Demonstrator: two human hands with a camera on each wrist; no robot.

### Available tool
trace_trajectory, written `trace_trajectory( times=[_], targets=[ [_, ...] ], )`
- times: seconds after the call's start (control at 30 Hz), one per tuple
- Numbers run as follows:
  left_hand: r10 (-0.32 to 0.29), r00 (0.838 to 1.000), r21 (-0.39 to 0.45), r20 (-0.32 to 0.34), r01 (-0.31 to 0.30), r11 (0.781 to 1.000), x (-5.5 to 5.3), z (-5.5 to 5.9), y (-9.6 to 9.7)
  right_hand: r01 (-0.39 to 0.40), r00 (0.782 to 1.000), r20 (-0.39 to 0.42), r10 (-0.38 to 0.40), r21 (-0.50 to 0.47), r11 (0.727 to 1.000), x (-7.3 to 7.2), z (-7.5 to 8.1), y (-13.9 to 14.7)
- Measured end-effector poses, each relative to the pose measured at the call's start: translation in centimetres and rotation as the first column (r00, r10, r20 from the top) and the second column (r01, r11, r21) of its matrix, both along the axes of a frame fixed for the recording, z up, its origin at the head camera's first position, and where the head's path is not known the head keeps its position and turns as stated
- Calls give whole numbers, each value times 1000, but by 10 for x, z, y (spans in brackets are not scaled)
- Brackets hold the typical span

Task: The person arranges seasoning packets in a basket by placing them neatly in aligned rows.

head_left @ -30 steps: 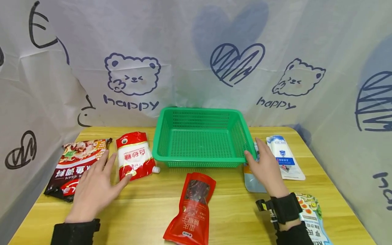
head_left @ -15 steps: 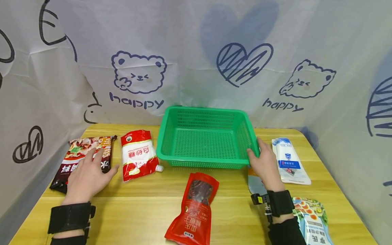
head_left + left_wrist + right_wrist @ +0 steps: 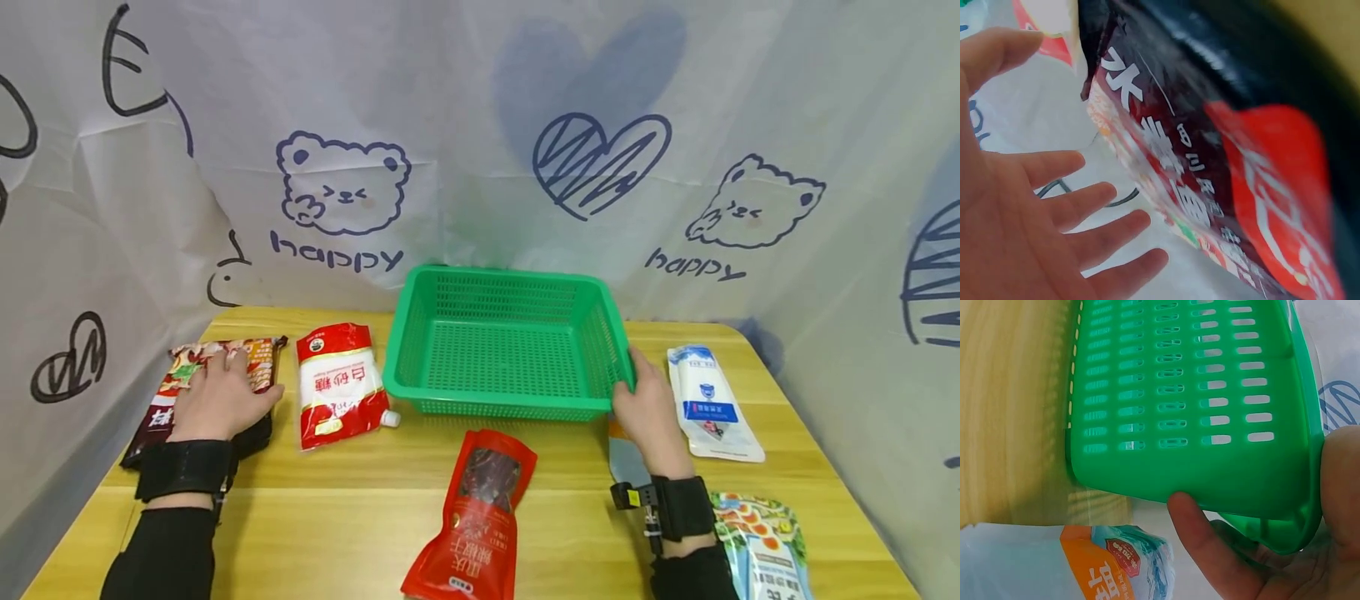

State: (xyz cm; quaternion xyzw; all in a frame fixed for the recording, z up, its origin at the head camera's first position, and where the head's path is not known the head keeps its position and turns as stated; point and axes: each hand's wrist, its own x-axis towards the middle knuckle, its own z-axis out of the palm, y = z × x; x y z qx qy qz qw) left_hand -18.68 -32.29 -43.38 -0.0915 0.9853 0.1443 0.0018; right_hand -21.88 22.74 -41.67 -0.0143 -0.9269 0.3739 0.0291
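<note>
A green plastic basket (image 3: pixel 498 404) stands at the back middle of the table. My right hand (image 3: pixel 651 410) grips its near right corner; in the right wrist view the thumb lies at the rim and the fingers (image 3: pixel 1204 547) reach under it against the basket wall. At the left, my left hand (image 3: pixel 223 398) hovers over a dark fish-seasoning bag (image 3: pixel 1179 150), palm down with fingers spread. The left wrist view shows those fingers (image 3: pixel 1100 206) extended beside the bag, not curled around it. Beside that bag lies a red and white sugar pouch (image 3: pixel 341 383) with a white spout.
A red dried-chili bag (image 3: pixel 476 517) lies front centre. A blue and white pouch (image 3: pixel 708 404) lies at the right, with a colourful pouch (image 3: pixel 765 542) nearer the front. Partly hidden by my right hand is a pouch with an orange panel (image 3: pixel 1094 562). White sheeting surrounds the table (image 3: pixel 337 517).
My left hand has moved forward over the fish-seasoning bag. My right hand has closed on the basket's corner. The head view has shifted slightly; the bags keep their places.
</note>
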Motion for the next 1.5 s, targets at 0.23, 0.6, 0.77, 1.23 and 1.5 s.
trace_trajectory(
  times=[0.23,0.6,0.77,1.23,1.5],
  targets=[
    [41,998,0,40,-41,999,-17,-5,-4,-4,1000,24,4,-5,1000,0,0,-2],
    [71,986,-12,150,-70,997,-38,-5,-1,4,1000,19,-4,1,1000,-1,0,0],
    [62,981,-15,183,-60,998,-43,-7,-2,2,1000,17,-2,4,1000,-1,-1,0],
    [46,984,-63,174,-35,997,-48,-5,4,-9,1000,14,9,-4,1000,0,1,0],
    [14,996,-103,89,-5,995,-47,-9,4,-21,1000,11,21,-6,1000,0,-1,2]
  ],
)
